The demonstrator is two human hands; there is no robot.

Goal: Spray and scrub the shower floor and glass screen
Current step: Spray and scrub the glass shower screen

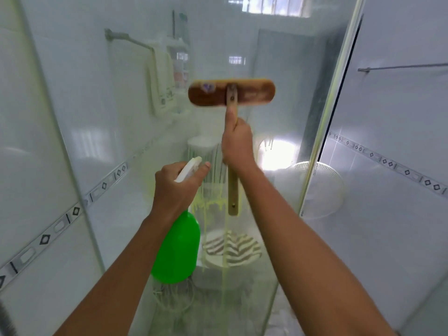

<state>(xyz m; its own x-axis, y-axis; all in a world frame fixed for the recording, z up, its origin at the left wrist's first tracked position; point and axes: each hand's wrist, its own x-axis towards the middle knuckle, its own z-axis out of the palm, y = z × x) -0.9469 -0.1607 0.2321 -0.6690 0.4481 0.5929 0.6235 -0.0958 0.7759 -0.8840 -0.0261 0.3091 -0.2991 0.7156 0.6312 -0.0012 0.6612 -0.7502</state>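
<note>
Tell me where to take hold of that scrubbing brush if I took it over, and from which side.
Grip the brush by its wooden handle, on the bare stretch below the right hand, coming from the near side. The handle hangs straight down and the bristle side faces the glass screen.

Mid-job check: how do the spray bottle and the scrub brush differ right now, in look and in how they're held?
The spray bottle is bright green plastic with a white trigger head; the scrub brush is brown wood with a long handle. The left hand grips the bottle at its trigger, body hanging low; the right hand grips the brush mid-handle, head raised against the glass screen. The brush head looks motion-blurred; the bottle looks sharp. Both are held firmly, facing the glass.
</note>
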